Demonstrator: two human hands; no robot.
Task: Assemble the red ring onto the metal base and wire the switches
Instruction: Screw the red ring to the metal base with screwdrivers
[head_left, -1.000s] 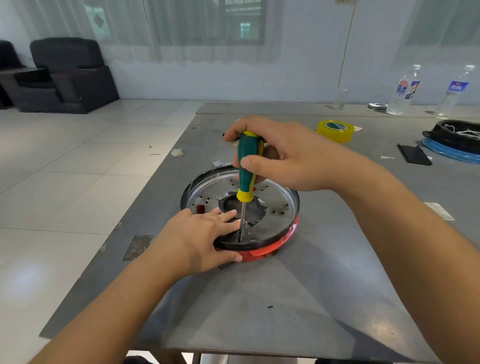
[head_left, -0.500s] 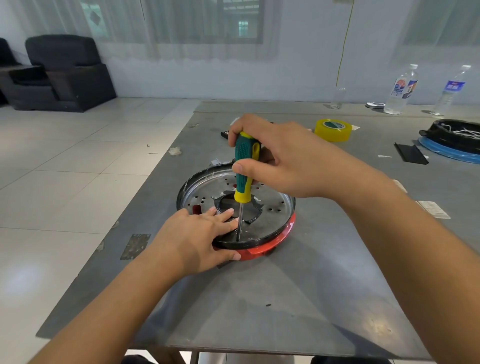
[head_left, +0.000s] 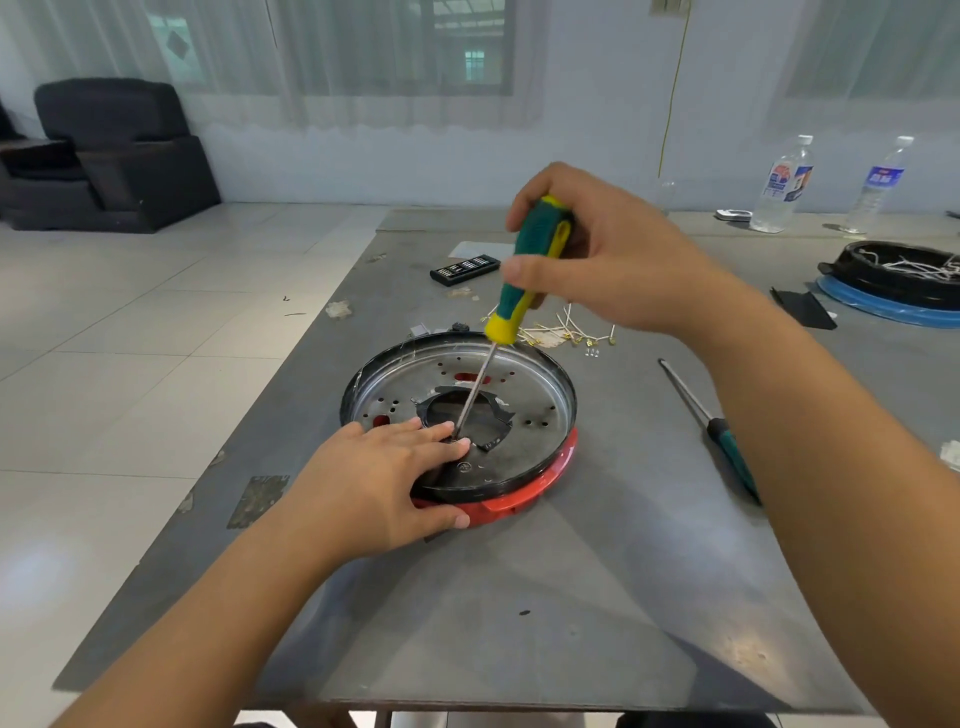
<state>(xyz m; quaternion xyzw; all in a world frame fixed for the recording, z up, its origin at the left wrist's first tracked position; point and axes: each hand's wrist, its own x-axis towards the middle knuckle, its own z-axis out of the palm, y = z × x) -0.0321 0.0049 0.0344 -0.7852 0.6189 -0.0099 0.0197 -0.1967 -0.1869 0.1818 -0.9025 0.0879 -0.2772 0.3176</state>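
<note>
A round metal base (head_left: 524, 410) with a black rim lies on the grey table, stacked on the red ring (head_left: 524, 501), whose edge shows at its near right side. My right hand (head_left: 608, 260) grips a green and yellow screwdriver (head_left: 530, 270), tilted, its tip down on the base's near left part by my left fingertips. My left hand (head_left: 374, 483) rests flat on the base's near left edge, fingers straight, thumb against the red ring. Small white wires with gold terminals (head_left: 566, 332) lie just beyond the base.
A second screwdriver (head_left: 711, 426) lies to the right of the base. A black bit case (head_left: 465, 268) sits further back. At far right stands another black and blue assembly (head_left: 893, 291), a black piece (head_left: 802, 306) and two water bottles (head_left: 784, 182). The table's left edge (head_left: 291, 364) runs near the base.
My right hand has risen and moved away from me, tilting the screwdriver. The camera view has shifted, showing the wires and the second screwdriver. My left hand stays on the base.
</note>
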